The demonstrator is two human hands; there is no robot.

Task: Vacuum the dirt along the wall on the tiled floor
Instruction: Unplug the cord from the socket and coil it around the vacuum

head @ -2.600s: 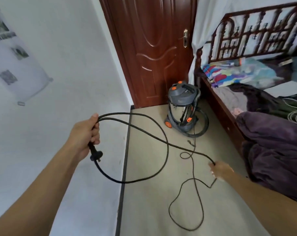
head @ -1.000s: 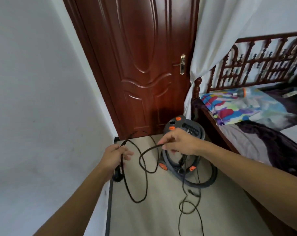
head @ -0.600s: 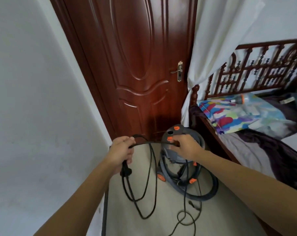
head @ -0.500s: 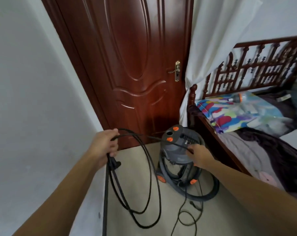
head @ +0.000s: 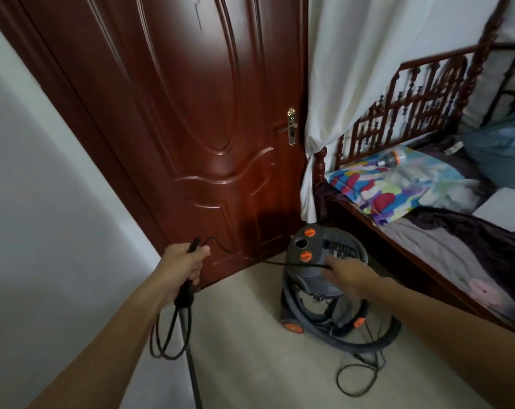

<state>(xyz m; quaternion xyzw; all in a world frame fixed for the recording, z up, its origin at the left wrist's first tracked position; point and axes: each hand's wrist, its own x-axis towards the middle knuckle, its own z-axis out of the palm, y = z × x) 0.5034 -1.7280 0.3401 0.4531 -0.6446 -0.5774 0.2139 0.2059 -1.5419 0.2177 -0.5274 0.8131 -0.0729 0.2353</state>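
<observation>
White wall (head: pixel 44 202): fills the left side; a dark strip (head: pixel 195 379) runs along its foot where it meets the floor.
Left grip (head: pixel 184 264): fingers curled round the black cord (head: pixel 183 299), in front of the door's lower edge; short loops hang below the fist, just beside the wall.
Door (head: pixel 191 113): dark red wood, closed, with a brass handle (head: pixel 291 126) at its right edge.
Floor (head: pixel 250 349): pale beige; a thin loop of cord lies on it near the vacuum.
Vacuum (head: pixel 303 276): grey canister with orange knobs and wheels, upright on the floor in the corner between door and bed, its grey hose (head: pixel 368 345) coiled round the base.
Writing: the markings on the vacuum's top are too blurred to read.
Right grip (head: pixel 349 273): fingertips pinch the cord above the vacuum's top; the cord runs nearly taut between the two grips.
Curtain (head: pixel 353 84): white, hanging between door and bed, its hem just behind the vacuum.
Bed (head: pixel 398 261): dark carved wood, with a bright patterned pillow (head: pixel 398 190) and a dark blanket (head: pixel 471 231).
Change: 2.6 s ago the right grip was low near the floor, well back from the vacuum; half a second ago the loops under the left grip hung longer.
</observation>
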